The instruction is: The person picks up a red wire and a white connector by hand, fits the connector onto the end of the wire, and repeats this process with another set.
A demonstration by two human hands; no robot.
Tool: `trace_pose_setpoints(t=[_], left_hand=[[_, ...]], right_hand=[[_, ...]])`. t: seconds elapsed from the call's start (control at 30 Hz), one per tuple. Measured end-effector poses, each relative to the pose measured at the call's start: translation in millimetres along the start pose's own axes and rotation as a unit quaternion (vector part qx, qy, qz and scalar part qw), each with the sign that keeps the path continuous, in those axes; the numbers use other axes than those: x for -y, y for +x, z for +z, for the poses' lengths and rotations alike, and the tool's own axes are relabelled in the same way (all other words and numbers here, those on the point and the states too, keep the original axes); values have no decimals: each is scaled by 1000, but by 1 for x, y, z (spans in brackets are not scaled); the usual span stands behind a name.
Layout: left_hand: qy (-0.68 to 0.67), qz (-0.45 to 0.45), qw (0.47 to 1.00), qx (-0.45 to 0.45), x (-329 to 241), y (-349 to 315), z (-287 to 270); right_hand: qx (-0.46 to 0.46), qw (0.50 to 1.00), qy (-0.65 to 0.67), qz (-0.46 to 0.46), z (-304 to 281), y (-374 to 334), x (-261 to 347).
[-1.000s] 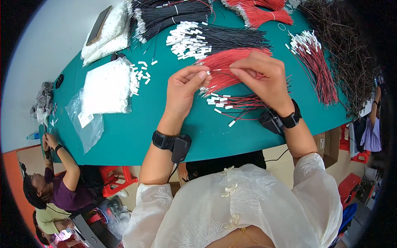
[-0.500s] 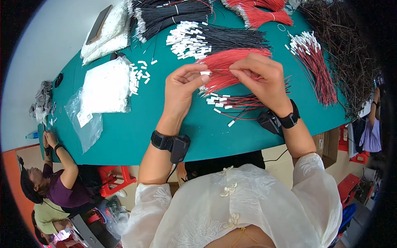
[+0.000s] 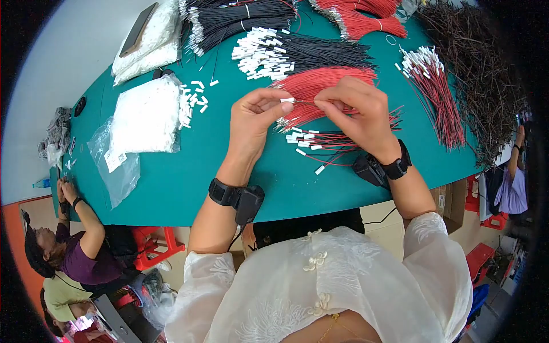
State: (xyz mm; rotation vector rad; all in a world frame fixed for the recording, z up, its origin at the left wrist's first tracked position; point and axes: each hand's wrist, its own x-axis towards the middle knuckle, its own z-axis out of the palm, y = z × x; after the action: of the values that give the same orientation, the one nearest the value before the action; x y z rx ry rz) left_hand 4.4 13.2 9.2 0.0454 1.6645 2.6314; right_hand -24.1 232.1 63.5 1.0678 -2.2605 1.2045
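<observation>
Between the thumb and fingertips of my left hand point(image 3: 249, 121) is a small white connector housing point(image 3: 287, 100). My right hand point(image 3: 361, 113) is closed in a pinch on a thin wire point(image 3: 305, 102), whose end meets the housing; its colour is hard to tell against the wires behind. Under and beyond both hands lies a bundle of red wires point(image 3: 326, 80) with bare metal ends. Just nearer, below my right hand, are red and black wires point(image 3: 329, 140) fitted with white housings. Black wires with white housings point(image 3: 266, 54) lie beyond the red bundle.
On the green table point(image 3: 194, 188), loose white housings point(image 3: 191, 103) lie beside a plastic bag of white parts point(image 3: 146, 117). Tied black wires point(image 3: 240, 23) and red wires point(image 3: 372, 23) sit at the back. Finished-looking red wires point(image 3: 434, 94) and a dark wire heap point(image 3: 472, 74) are right. A co-worker point(image 3: 80, 251) sits left.
My right hand has come slightly left and down, toward the housing in my left hand. The wire end now shows at the housing. The left hand has barely moved.
</observation>
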Motion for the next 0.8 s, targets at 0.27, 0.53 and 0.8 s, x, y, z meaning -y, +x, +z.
trace_pose_setpoints(t=[0.27,0.53,0.8], left_hand=[[11,11,1000,-7,-1,-1,2],[32,27,999,-19,-2,-2,5],[50,24,998,-18,-3,-2,7]], right_hand=[[-14,999,25,41,3,-2,0],[-26,999,18,32,2,1,3],[-19,999,12,41,5,0,4]])
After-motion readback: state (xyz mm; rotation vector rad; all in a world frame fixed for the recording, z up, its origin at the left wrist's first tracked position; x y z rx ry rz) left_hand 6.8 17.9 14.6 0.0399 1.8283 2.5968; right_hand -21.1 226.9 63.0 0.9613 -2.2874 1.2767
